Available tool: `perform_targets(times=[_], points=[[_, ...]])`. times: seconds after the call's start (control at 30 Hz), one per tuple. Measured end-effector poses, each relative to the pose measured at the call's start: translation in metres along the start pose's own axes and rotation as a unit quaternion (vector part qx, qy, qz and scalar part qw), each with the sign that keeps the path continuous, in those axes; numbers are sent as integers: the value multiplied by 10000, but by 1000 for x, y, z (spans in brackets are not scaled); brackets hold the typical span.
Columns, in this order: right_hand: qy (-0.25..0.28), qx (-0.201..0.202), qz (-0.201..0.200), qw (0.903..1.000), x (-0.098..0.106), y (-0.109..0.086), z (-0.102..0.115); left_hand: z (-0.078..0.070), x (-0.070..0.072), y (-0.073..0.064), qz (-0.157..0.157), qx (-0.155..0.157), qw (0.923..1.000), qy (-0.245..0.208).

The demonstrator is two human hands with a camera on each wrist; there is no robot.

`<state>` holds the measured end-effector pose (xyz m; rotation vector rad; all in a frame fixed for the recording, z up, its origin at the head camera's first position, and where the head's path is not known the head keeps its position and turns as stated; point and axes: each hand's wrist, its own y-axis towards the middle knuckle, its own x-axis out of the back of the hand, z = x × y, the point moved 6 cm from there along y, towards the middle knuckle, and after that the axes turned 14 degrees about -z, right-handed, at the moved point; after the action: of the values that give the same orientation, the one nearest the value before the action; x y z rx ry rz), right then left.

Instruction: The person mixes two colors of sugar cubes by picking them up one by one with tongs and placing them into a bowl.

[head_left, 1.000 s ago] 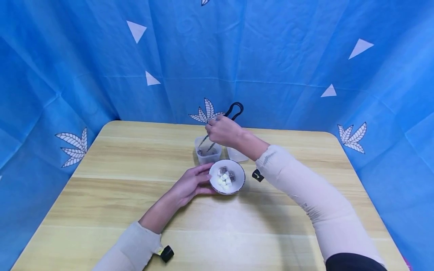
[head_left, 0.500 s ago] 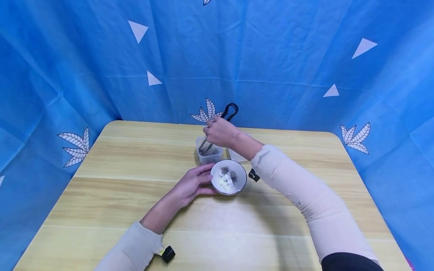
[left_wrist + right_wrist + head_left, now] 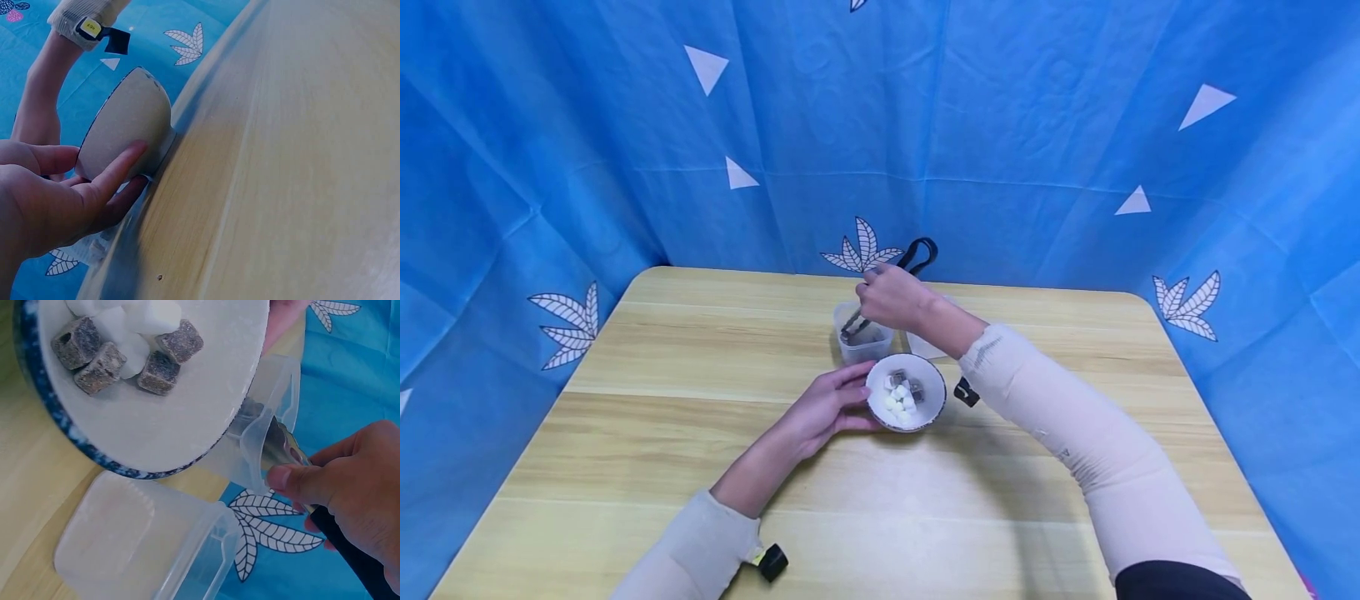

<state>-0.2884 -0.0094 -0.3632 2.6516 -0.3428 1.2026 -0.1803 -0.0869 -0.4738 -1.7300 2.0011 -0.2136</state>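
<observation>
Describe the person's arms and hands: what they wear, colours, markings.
The left hand and right hand wear no gloves. The left sleeve and right sleeve are pale beige; the right one has grey marks near the cuff and meets black cloth higher up. Small black devices sit at the left cuff and right cuff, each with some yellow showing.

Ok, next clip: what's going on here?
A person's left hand holds the side of a bowl containing white pieces and dark cubes. Their right hand grips tongs that reach down into a clear tub beyond the bowl; whether they've caught anything can't be made out. A second tub stands to that tub's right.
</observation>
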Motion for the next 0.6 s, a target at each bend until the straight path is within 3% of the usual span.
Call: perform_targets(times=[0.6], points=[[-151,-369,-610,9973,24,-43,-12,0,-1,1,-50,-59,10000,29]])
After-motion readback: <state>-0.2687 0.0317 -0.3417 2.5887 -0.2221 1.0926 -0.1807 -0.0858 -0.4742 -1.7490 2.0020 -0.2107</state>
